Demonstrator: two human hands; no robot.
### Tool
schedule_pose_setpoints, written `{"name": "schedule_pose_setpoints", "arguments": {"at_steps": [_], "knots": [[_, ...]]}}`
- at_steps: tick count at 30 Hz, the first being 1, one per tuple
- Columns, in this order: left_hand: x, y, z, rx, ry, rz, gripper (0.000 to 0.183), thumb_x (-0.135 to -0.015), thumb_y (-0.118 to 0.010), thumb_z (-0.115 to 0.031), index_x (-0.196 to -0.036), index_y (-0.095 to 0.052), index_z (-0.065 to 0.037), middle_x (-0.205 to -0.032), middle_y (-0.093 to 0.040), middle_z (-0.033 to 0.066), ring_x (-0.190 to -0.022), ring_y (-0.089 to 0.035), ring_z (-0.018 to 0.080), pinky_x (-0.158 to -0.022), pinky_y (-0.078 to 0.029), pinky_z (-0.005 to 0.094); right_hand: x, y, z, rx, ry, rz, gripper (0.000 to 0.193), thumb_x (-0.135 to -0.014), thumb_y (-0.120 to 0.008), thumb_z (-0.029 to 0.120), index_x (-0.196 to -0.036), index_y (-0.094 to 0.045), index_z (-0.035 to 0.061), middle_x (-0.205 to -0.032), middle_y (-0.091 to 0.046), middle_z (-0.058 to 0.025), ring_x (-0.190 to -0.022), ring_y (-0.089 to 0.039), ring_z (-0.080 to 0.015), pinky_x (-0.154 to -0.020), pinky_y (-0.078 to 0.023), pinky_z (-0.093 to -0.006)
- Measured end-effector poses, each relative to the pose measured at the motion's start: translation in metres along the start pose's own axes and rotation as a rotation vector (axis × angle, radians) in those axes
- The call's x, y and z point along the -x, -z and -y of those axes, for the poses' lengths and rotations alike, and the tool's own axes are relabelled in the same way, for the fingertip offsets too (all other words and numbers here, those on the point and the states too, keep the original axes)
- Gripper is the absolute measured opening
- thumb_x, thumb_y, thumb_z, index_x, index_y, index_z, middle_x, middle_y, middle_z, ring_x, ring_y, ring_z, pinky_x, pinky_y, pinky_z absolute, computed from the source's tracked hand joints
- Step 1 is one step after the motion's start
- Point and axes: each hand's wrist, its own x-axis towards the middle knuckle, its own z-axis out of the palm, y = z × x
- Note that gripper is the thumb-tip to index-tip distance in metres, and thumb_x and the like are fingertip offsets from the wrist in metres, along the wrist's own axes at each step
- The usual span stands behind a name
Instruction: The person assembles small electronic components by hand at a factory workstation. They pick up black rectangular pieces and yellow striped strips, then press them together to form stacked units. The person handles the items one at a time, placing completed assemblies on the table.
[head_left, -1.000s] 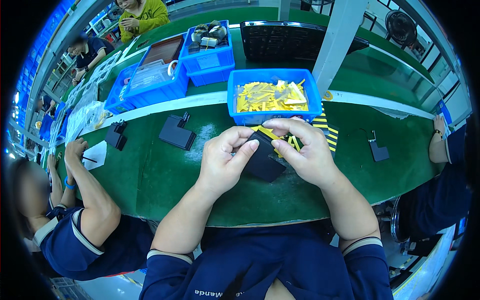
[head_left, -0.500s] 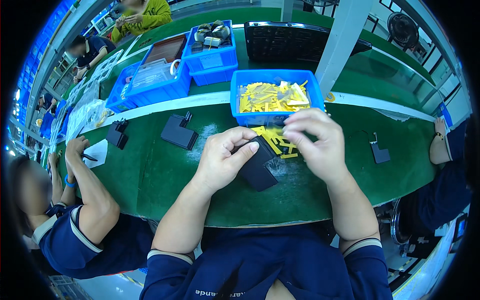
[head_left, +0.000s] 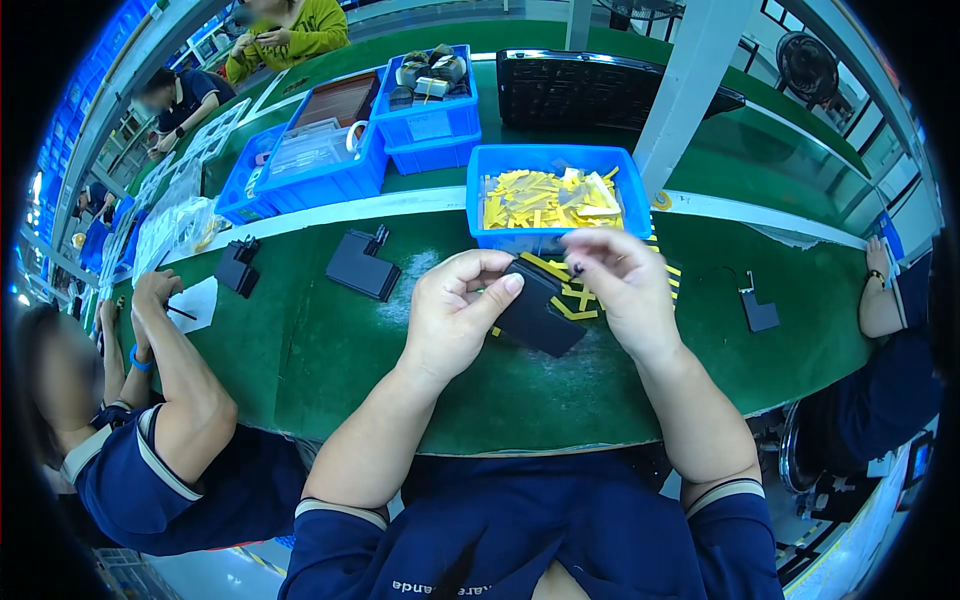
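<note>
My left hand [head_left: 455, 310] grips a flat black L-shaped block [head_left: 545, 322] between thumb and fingers, tilted above the green table. At the block's far edge, my right hand [head_left: 625, 290] is closed in a pinch. Something small and dark shows at its fingertips, too small to name. A yellow strip [head_left: 545, 266] runs along the block's upper edge; whether it is stuck on or lies behind cannot be told. Several loose yellow strips [head_left: 572, 310] are scattered on the table behind the block, partly hidden by my right hand.
A blue bin [head_left: 475, 215] of yellow strips stands just beyond my hands. More black blocks lie left [head_left: 362, 265], far left [head_left: 237, 268] and right [head_left: 760, 315]. Blue crates [head_left: 325, 190] stand back left, by a white post [head_left: 690, 90]. A co-worker's arm [head_left: 190, 350] rests at left.
The black block has swung slightly right and tilted in my left hand. My right hand has come down and in to the block's far edge. More yellow strips show beside it.
</note>
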Motion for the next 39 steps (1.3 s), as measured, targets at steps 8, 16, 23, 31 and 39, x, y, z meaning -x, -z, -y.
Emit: {"name": "schedule_pose_setpoints", "arguments": {"at_steps": [8,16,23,31,39], "knots": [[0.0,-0.005,0.003,-0.197,-0.068,-0.077,0.015,-0.084,-0.061,-0.005,-0.096,-0.059,0.004,-0.09,-0.062,0.0072,-0.077,-0.058,0.0084,-0.07,-0.048,0.0218,0.011,-0.013,0.018,0.646,0.671,-0.045,0.028,-0.064,-0.069,0.001,-0.091,-0.063,0.0033,-0.101,-0.058,-0.0132,-0.095,-0.054,-0.032,-0.084,-0.043,-0.0409],[0.002,-0.012,-0.009,-0.689,-0.61,-0.019,0.016,-0.071,-0.067,-0.001,-0.086,-0.061,-0.001,-0.084,-0.064,0.0121,-0.077,-0.063,0.0266,-0.066,-0.05,0.032,0.008,-0.003,0.014,0.319,0.408,0.154,0.014,-0.069,-0.07,0.006,-0.077,-0.059,0.0013,-0.08,-0.059,-0.0108,-0.078,-0.058,-0.0267,-0.073,-0.045,-0.0346],[0.005,-0.016,-0.012,-0.731,-0.679,0.035,0.017,-0.07,-0.067,0.0,-0.086,-0.061,0.0,-0.082,-0.064,0.0132,-0.073,-0.063,0.0276,-0.065,-0.051,0.0329,0.005,0.004,0.026,0.536,0.689,0.223,0.012,-0.069,-0.067,0.004,-0.076,-0.058,0.0,-0.073,-0.057,-0.0119,-0.071,-0.056,-0.0285,-0.068,-0.046,-0.0381],[0.005,-0.011,-0.012,-0.672,-0.587,-0.114,0.012,-0.076,-0.064,-0.003,-0.087,-0.061,0.002,-0.083,-0.064,0.0134,-0.073,-0.062,0.0231,-0.066,-0.049,0.0296,0.007,0.0,0.025,0.572,0.602,0.151,0.012,-0.069,-0.067,0.006,-0.077,-0.059,0.0005,-0.074,-0.056,-0.0116,-0.074,-0.056,-0.0288,-0.075,-0.044,-0.0404],[0.005,-0.009,-0.005,-0.517,-0.449,-0.102,0.014,-0.08,-0.061,-0.006,-0.091,-0.06,0.002,-0.085,-0.062,0.0127,-0.074,-0.06,0.0205,-0.066,-0.048,0.028,0.007,0.003,0.023,0.662,0.604,0.159,0.014,-0.072,-0.065,0.007,-0.083,-0.06,0.0004,-0.081,-0.059,-0.0118,-0.081,-0.057,-0.0285,-0.083,-0.043,-0.0387]]}}
